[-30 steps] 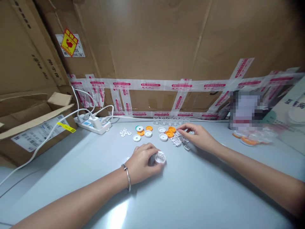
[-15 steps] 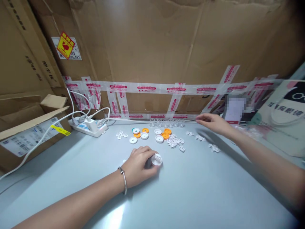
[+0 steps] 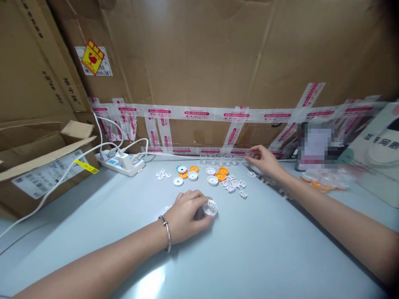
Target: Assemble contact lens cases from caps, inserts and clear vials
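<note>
My left hand point(image 3: 187, 216) rests on the table with fingers and thumb wrapped round the side of a small clear plastic cup point(image 3: 214, 211). A white slotted plastic piece point(image 3: 211, 203) shows at that cup's top. Farther back, my right hand point(image 3: 263, 161) pinches another clear cup point(image 3: 248, 154) beside the right end of a row of clear cups point(image 3: 220, 160). White slotted pieces point(image 3: 232, 184) lie in a cluster between my hands, and a few more point(image 3: 253, 174) lie below my right hand.
White rings point(image 3: 178, 181) and orange rings point(image 3: 223, 170) lie mid-table, with small white parts point(image 3: 162, 174) left of them. A power strip point(image 3: 127, 167) with cables stands by an open carton point(image 3: 46, 166). At right are a phone point(image 3: 316, 145) and a clear bag point(image 3: 338, 178).
My right hand has closed on the cup at the row's right end and shifted it slightly right. My left hand keeps its cup. The view has turned slightly left.
</note>
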Tool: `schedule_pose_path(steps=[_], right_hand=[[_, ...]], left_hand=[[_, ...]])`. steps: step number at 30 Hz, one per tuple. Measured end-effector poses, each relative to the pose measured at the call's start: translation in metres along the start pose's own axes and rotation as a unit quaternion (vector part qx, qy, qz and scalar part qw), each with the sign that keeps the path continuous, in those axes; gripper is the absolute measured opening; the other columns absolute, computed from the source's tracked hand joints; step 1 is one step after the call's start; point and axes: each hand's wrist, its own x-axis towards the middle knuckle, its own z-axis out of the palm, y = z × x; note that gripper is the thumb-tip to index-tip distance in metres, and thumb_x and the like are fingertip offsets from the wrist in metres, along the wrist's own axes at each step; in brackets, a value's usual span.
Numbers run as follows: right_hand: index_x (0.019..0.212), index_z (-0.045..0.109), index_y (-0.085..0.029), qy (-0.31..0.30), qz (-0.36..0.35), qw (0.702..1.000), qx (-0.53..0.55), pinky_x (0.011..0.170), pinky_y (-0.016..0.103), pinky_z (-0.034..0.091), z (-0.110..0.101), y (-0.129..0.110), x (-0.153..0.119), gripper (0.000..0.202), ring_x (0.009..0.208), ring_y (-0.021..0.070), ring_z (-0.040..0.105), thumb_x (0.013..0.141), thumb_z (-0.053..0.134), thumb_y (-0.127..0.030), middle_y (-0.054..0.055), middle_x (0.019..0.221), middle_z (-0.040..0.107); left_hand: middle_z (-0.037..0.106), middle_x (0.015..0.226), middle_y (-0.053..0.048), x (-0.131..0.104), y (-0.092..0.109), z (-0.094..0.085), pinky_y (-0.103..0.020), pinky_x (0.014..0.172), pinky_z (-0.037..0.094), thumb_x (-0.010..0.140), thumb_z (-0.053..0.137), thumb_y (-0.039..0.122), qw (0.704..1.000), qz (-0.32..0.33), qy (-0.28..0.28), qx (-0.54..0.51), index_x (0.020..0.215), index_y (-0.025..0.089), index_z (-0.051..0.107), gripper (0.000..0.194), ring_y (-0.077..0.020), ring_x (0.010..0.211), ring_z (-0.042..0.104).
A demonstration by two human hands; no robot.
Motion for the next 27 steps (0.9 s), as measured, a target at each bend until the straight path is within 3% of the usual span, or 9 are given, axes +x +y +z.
schedule_pose_path(steps=[2,4,7,10,13,20,27], right_hand=[[0.088,0.049,-0.021,0.037,-0.004,0.999,0.023,0.08,0.043,0.049,-0.006,-0.024,-0.011,0.027,0.085,0.0234,0.061,0.069,0.063,-0.035,0.008,0.088,0.062],[0.092,0.049,-0.022,0.02,-0.042,0.993,0.104,0.08,0.038,0.05,-0.008,-0.057,-0.031,0.029,0.086,0.0206,0.062,0.071,0.064,-0.035,0.006,0.089,0.062],[0.094,0.051,-0.023,-0.144,-0.11,0.968,0.174,0.08,0.034,0.051,-0.005,-0.108,-0.073,0.025,0.086,0.0178,0.061,0.074,0.064,-0.032,0.003,0.092,0.062],[0.099,0.055,-0.023,-0.239,-0.148,0.95,0.136,0.085,0.033,0.048,0.0,-0.135,-0.108,0.024,0.092,0.0169,0.059,0.077,0.062,-0.028,0.003,0.097,0.063],[0.101,0.056,-0.024,-0.266,-0.16,0.944,0.109,0.084,0.033,0.048,0.003,-0.138,-0.121,0.024,0.091,0.0163,0.059,0.078,0.06,-0.027,0.002,0.099,0.063],[0.099,0.058,-0.022,-0.321,-0.129,0.926,0.15,0.086,0.033,0.049,0.013,-0.13,-0.123,0.021,0.092,0.0151,0.059,0.078,0.057,-0.018,0.002,0.097,0.063],[0.098,0.059,-0.024,-0.316,-0.108,0.925,0.182,0.088,0.036,0.05,0.018,-0.125,-0.127,0.02,0.093,0.0154,0.06,0.079,0.058,-0.022,0.001,0.098,0.063]], left_hand=[[0.057,0.093,-0.002,0.0,0.0,0.001,-0.035,0.082,0.035,0.08,0.052,0.029,1.0,0.002,-0.001,-0.004,0.104,0.024,0.059,0.025,-0.0191,0.089,0.051],[0.057,0.093,-0.002,0.0,0.0,0.003,-0.034,0.082,0.036,0.08,0.052,0.03,1.0,0.004,-0.001,-0.005,0.104,0.024,0.059,0.025,-0.0188,0.088,0.051],[0.057,0.092,-0.003,0.0,-0.001,0.005,-0.033,0.081,0.037,0.08,0.053,0.03,1.0,0.006,0.001,-0.002,0.104,0.023,0.059,0.026,-0.0188,0.088,0.051],[0.056,0.089,-0.003,0.001,-0.003,0.006,-0.032,0.079,0.038,0.08,0.054,0.032,1.0,0.007,0.005,0.007,0.098,0.022,0.061,0.022,-0.0193,0.087,0.052],[0.057,0.089,-0.004,0.002,-0.003,0.006,-0.031,0.078,0.039,0.079,0.054,0.033,1.0,0.005,0.005,0.008,0.097,0.021,0.061,0.022,-0.0198,0.087,0.052],[0.059,0.09,-0.006,0.004,-0.003,0.003,-0.029,0.076,0.041,0.077,0.057,0.031,1.0,-0.003,-0.001,-0.028,0.096,0.018,0.062,0.024,-0.0192,0.085,0.054],[0.056,0.088,-0.004,0.004,-0.006,0.005,-0.028,0.073,0.043,0.071,0.064,0.033,0.997,-0.036,0.027,-0.06,0.093,0.017,0.062,0.027,-0.0172,0.08,0.055]])
